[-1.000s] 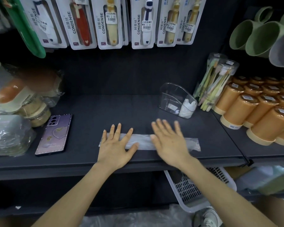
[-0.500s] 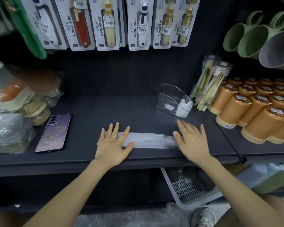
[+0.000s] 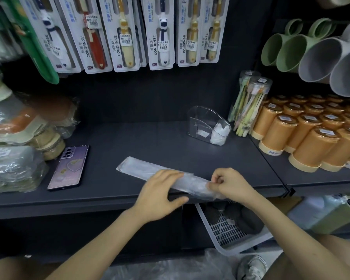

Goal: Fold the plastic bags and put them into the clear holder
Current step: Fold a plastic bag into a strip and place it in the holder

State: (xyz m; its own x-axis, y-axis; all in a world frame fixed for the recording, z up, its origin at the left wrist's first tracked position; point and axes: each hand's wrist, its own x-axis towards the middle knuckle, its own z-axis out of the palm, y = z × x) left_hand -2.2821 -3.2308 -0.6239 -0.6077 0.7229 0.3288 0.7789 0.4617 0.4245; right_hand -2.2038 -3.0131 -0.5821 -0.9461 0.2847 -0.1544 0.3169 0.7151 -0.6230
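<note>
Since a moment ago the right hand has gone from lying flat to pinching the right end of the folded plastic bag with curled fingers, at the shelf's front edge. The left hand presses the strip's middle with straight fingers. The clear holder stands well apart, toward the back right.
</note>
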